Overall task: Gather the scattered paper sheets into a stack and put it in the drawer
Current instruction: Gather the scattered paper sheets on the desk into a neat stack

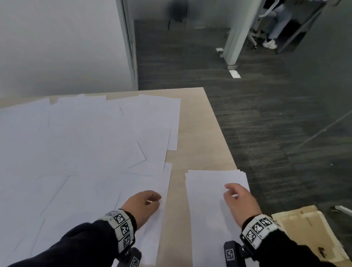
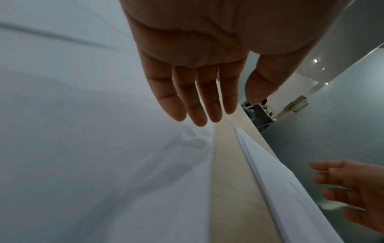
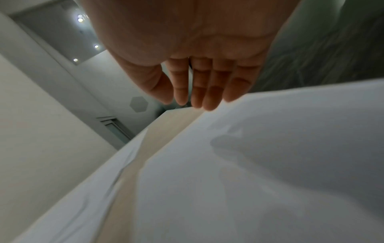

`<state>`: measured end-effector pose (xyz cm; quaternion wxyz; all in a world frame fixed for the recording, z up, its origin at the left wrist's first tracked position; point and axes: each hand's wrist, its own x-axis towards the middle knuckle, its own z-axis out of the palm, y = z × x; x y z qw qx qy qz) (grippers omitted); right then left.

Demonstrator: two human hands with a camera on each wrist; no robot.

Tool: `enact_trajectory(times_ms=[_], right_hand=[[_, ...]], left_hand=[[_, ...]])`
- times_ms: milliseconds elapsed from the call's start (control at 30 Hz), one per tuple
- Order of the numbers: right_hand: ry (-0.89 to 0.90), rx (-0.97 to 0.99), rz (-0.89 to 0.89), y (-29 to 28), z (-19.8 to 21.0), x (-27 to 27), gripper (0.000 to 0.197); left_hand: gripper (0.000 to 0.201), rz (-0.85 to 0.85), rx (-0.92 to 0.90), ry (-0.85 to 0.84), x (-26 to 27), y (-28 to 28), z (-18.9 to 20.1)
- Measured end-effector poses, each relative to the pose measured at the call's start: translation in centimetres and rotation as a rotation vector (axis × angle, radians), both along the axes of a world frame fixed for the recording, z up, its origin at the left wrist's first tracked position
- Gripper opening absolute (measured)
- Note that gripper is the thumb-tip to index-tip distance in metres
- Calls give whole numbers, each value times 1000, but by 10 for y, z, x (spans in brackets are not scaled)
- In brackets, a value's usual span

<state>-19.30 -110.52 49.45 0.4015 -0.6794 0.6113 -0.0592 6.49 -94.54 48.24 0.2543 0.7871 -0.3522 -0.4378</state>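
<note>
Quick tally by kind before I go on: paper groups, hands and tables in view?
Neat paper stack: 1
Scattered spread of loose sheets, too overlapped to count singly: 1
Hands, left hand and right hand, both holding nothing: 2
Table: 1
Total: 5

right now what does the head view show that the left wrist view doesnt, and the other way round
Only the head view shows the whole spread of scattered sheets covering the desk's left side, both marker wristbands, the carpet floor, and a cardboard piece to the right.

Only the left wrist view shows the left hand from below, fingers straight and together above the paper, and the stack's layered edge.

Both show the stack near the desk's right edge, the bare desk strip between stack and scattered sheets, and the right hand over the stack, fingers loosely spread.
</note>
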Motion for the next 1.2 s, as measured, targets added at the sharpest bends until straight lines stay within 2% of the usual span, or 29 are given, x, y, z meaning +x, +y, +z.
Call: enact_trajectory(times_ms=[133,233,333,433,533,633,700,800,900,933,1033,1133,1200], right_hand=[[-242,317,-34,26,1,76,19],[-259,419,-67,42,-6,124,23],[-169,436,-71,56,-17,154,41],[-185,459,-89,66,-28,173,58],[-260,516,-211,70,-39,189,67],[-337,544,-378,72,-46,202,61],[-359,535,-429,72,-48,207,63],[-326,489,-439,74,-47,210,54],[-312,485,-397,76,-45,210,17],[-310,496,-379,77,-45,209,13],[-349,506,-354,80,-50,206,16],[-358,480,-339,85,-49,205,19],[-409,521,-375,89,-45,209,15]], left_hand=[[25,109,-26,-256,66,38,-2],[60,107,180,-451,109,71,-8],[93,35,364,-495,133,101,-15],[109,-67,408,-482,137,119,-24],[111,-119,412,-537,131,127,-29],[109,-126,394,-548,128,128,-30],[106,-156,383,-536,128,127,-29],[100,-239,320,-525,129,123,-27],[92,-372,239,-533,128,120,-27],[91,-412,210,-526,128,119,-28],[88,-462,160,-535,134,121,-31],[95,-384,241,-561,150,126,-39],[99,-400,277,-569,157,128,-45]])
